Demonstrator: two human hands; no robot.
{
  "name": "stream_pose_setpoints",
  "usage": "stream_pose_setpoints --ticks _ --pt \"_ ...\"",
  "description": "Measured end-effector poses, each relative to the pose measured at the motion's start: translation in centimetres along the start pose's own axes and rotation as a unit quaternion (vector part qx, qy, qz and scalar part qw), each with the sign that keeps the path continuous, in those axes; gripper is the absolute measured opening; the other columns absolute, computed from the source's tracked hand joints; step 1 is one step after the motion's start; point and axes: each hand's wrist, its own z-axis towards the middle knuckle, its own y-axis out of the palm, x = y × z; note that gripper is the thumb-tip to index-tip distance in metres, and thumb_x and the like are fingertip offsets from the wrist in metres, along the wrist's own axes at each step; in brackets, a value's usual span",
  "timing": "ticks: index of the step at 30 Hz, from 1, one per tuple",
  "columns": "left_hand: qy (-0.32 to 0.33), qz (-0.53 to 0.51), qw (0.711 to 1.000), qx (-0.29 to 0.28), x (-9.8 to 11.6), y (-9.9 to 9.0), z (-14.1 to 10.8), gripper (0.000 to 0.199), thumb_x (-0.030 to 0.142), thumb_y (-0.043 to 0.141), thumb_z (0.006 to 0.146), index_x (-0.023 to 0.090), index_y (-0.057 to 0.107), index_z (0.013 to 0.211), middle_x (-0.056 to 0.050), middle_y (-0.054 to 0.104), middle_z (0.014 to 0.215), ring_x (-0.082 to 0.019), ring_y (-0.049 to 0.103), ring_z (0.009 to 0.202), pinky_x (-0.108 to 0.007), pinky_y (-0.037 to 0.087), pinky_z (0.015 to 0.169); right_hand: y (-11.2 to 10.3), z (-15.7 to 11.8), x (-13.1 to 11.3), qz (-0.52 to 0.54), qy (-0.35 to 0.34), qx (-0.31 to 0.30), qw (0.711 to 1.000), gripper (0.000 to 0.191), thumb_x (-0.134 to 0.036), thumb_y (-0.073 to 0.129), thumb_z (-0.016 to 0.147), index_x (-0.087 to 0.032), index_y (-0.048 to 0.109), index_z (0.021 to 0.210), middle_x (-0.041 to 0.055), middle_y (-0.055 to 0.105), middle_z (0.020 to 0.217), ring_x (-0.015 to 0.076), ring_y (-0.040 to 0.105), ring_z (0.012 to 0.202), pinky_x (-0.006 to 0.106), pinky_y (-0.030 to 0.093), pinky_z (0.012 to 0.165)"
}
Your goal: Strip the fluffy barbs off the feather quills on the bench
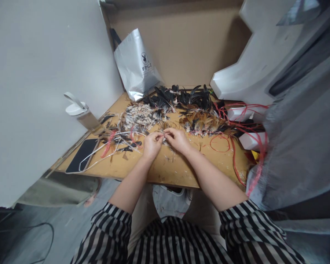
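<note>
Both hands meet above the middle of the wooden table (170, 172), fingertips almost touching. Thumb and fingers of my left hand (153, 143) are pinched together, and my right hand (178, 140) is pinched the same way beside it. A small brown feather tuft (164, 127) shows just beyond the fingertips, with pale wisps below; the gripped part is mostly hidden. To the right lie brown feather bunches (202, 121) bound with red string. Black feather bunches (181, 98) are at the back. A pile of pale, speckled feathers (141, 115) sits left of centre.
A silver bag (136, 64) leans at the back left. Near the left edge are a drink bottle (85, 115) and a phone (82, 156), with white strips (101, 148) across it. Red string (233, 161) trails off the right side, by white blocks (251, 141) and a grey cloth (302, 139).
</note>
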Motion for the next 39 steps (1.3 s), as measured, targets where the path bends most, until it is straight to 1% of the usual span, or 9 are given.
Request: stream_pose_setpoints --ticks 6,12,17,21,25,30,32,36,39 --pt "0.021 0.007 1.000 0.002 0.1 -0.1 -0.1 0.011 0.017 0.056 0.069 0.020 0.066 0.074 -0.005 0.062 0.076 -0.015 0.053 0.068 -0.026 0.040 0.069 -0.1 0.3 0.4 0.007 0.012 -0.023 1.000 0.019 -0.016 0.052 0.072 -0.017 0.065 0.086 0.0035 0.066 0.079 0.0133 0.059 0.072 0.024 0.042 0.068" --pt "0.057 0.012 0.998 -0.006 0.0 -0.1 -0.1 0.013 0.015 0.056 0.068 0.019 0.067 0.074 -0.004 0.062 0.072 -0.015 0.054 0.067 -0.025 0.041 0.067 -0.1 0.3 1.1 0.033 0.047 -0.058 0.997 0.016 -0.014 0.050 0.072 -0.016 0.065 0.078 0.0009 0.064 0.067 0.0101 0.056 0.060 0.021 0.041 0.060" --pt "0.053 0.005 0.999 -0.010 -0.7 0.2 0.1 0.012 0.017 0.056 0.069 0.018 0.067 0.075 -0.004 0.063 0.074 -0.014 0.056 0.067 -0.025 0.042 0.066 0.0 0.2 1.2 0.027 0.063 -0.055 0.996 0.014 -0.016 0.048 0.074 -0.015 0.061 0.074 -0.0003 0.061 0.060 0.0098 0.055 0.055 0.021 0.040 0.057" --pt "0.021 0.011 1.000 -0.005 -1.3 0.4 0.1 0.013 0.021 0.057 0.069 0.016 0.067 0.076 -0.004 0.065 0.073 -0.014 0.057 0.065 -0.025 0.043 0.064 -0.1 0.2 0.6 -0.025 0.034 -0.029 0.999 0.012 -0.015 0.046 0.073 -0.016 0.058 0.073 0.0002 0.060 0.061 0.0112 0.054 0.060 0.022 0.039 0.061" --pt "-0.006 0.010 1.000 -0.006 -1.7 0.4 0.1 0.015 0.025 0.059 0.068 0.016 0.068 0.076 -0.004 0.066 0.074 -0.015 0.058 0.066 -0.025 0.044 0.063 -0.3 0.2 0.6 -0.107 0.003 0.025 0.994 0.010 -0.015 0.046 0.071 -0.017 0.056 0.070 0.0027 0.059 0.070 0.0143 0.051 0.069 0.024 0.037 0.066" --pt "-0.063 -0.014 0.998 -0.014 -1.5 0.3 0.3 0.011 0.023 0.061 0.065 0.015 0.067 0.070 -0.004 0.065 0.064 -0.015 0.059 0.058 -0.025 0.044 0.056 -1.1 0.4 1.4 -0.171 0.024 0.067 0.983 0.010 -0.015 0.045 0.069 -0.016 0.056 0.068 0.0055 0.056 0.073 0.0174 0.050 0.073 0.028 0.037 0.069" --pt "-0.110 -0.050 0.992 -0.020 -1.2 0.2 0.4 0.009 0.022 0.062 0.062 0.014 0.065 0.066 -0.004 0.064 0.060 -0.015 0.059 0.055 -0.024 0.044 0.053 -1.6 0.5 1.7 -0.173 0.033 0.090 0.980 0.010 -0.015 0.045 0.067 -0.016 0.055 0.067 0.0059 0.056 0.074 0.0177 0.051 0.074 0.028 0.037 0.070" --pt "-0.204 -0.164 0.965 -0.015 -0.5 0.1 0.6 0.011 0.021 0.063 0.061 0.012 0.060 0.065 -0.003 0.062 0.055 -0.015 0.059 0.052 -0.023 0.044 0.047 -2.2 0.9 2.3 -0.092 0.086 0.135 0.983 0.009 -0.018 0.047 0.067 -0.016 0.055 0.068 0.0041 0.058 0.072 0.0160 0.054 0.068 0.027 0.040 0.066" --pt "-0.207 -0.197 0.958 -0.015 -0.1 0.2 0.6 0.013 0.021 0.063 0.060 0.011 0.059 0.067 -0.004 0.062 0.056 -0.014 0.060 0.051 -0.021 0.043 0.045 -2.3 1.1 2.2 0.049 0.161 0.143 0.975 0.014 -0.025 0.048 0.069 -0.017 0.055 0.078 0.0017 0.058 0.068 0.0125 0.055 0.054 0.024 0.041 0.052"
